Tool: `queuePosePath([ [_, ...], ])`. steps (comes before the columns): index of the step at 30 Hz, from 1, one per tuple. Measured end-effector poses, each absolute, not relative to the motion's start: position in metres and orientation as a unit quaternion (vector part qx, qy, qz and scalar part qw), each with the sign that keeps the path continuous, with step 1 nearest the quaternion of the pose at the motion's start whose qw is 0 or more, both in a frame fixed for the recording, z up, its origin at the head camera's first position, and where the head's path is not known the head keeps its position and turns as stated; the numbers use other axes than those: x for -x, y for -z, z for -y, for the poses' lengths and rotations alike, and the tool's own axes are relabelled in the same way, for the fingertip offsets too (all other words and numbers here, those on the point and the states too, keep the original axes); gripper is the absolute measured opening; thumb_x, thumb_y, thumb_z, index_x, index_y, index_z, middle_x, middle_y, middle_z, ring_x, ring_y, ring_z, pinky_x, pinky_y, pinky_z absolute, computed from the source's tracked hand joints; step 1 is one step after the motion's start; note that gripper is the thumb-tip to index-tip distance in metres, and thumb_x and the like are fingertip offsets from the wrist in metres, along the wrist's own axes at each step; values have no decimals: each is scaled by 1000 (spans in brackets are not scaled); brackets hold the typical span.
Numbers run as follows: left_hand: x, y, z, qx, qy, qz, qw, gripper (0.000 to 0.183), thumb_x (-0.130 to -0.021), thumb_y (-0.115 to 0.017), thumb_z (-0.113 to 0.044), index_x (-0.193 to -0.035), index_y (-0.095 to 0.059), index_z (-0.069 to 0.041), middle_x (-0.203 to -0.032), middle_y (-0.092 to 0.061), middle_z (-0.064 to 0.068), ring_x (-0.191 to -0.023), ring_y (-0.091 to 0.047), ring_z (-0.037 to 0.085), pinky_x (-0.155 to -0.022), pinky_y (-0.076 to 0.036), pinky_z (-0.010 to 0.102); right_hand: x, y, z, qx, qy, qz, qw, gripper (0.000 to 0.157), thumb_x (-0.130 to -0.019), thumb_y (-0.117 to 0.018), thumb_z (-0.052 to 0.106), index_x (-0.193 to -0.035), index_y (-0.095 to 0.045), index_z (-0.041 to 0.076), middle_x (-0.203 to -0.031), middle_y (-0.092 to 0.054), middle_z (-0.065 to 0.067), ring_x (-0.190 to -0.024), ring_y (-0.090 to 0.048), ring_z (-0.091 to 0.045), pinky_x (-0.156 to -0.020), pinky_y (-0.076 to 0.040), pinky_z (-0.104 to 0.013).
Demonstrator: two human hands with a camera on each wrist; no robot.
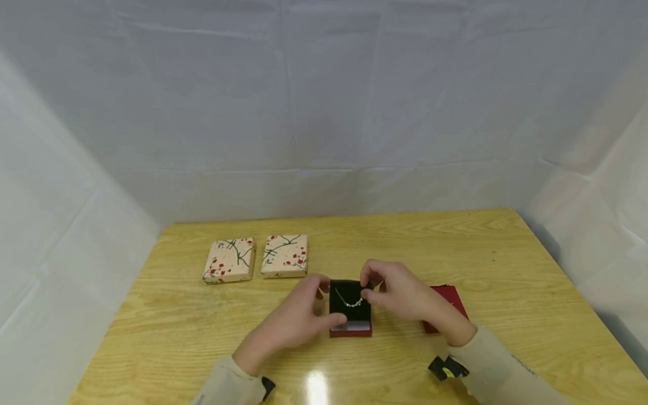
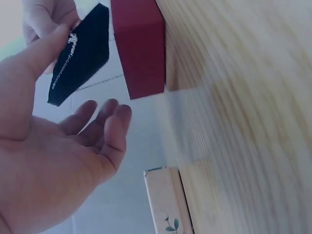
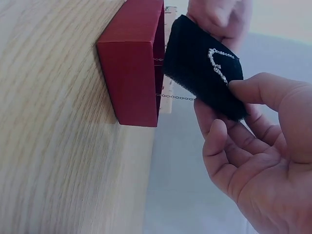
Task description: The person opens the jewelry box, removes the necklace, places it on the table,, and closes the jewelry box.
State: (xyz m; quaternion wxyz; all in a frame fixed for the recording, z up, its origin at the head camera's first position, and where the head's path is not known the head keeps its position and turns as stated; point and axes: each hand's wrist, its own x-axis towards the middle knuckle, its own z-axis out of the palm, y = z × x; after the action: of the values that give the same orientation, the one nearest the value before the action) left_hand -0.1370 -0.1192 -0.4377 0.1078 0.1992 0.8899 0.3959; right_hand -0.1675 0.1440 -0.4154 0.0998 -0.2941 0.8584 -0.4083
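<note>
A small red box (image 1: 350, 333) sits on the table between both hands. Raised over its opening is a black foam pad (image 3: 195, 63), tilted, with a silver necklace (image 3: 218, 68) draped across its face. Thin chain runs from behind the pad down into the box. My right hand (image 1: 397, 289) pinches one edge of the pad, thumb on the face and fingers behind. On the other side, my left hand (image 1: 298, 315) has its thumb by the pad's edge and its fingers loosely bent, apart from the pad; whether the thumb touches it is unclear.
Two flat cream boxes with a floral pattern, a left one (image 1: 229, 261) and a right one (image 1: 285, 256), lie at the back left of the wooden table (image 1: 167, 315). A flat red piece (image 1: 454, 296) lies partly hidden under my right forearm. White sheets hang around the table.
</note>
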Motion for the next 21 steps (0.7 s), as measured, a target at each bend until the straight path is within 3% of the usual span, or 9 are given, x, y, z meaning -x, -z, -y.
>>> queuePosePath([
  [4, 137, 433, 119, -182, -443, -869, 123, 56, -98, -78, -39, -136, -56, -5, -121, -63, 6, -106, -61, 22, -84, -57, 39, 168, 414, -145, 294, 419, -852, 109, 15, -99, -74, 8, -104, -63, 16, -97, -66, 5, -87, -67, -13, -66, -56, -31],
  [8, 137, 431, 118, -172, -469, -857, 129, 45, -101, -75, -33, -131, -58, -5, -115, -65, 4, -101, -63, 19, -84, -57, 38, 170, 414, -146, 294, 430, -846, 115, 13, -100, -73, 8, -105, -63, 15, -98, -66, 4, -87, -66, -15, -65, -56, -30],
  [21, 137, 429, 115, -153, -539, -813, 160, 34, -106, -67, -21, -128, -63, 4, -114, -70, 9, -104, -69, 21, -91, -59, 38, 174, 416, -148, 286, 468, -828, 118, 16, -100, -75, 11, -108, -62, 11, -100, -66, -2, -88, -66, -20, -70, -54, -29],
])
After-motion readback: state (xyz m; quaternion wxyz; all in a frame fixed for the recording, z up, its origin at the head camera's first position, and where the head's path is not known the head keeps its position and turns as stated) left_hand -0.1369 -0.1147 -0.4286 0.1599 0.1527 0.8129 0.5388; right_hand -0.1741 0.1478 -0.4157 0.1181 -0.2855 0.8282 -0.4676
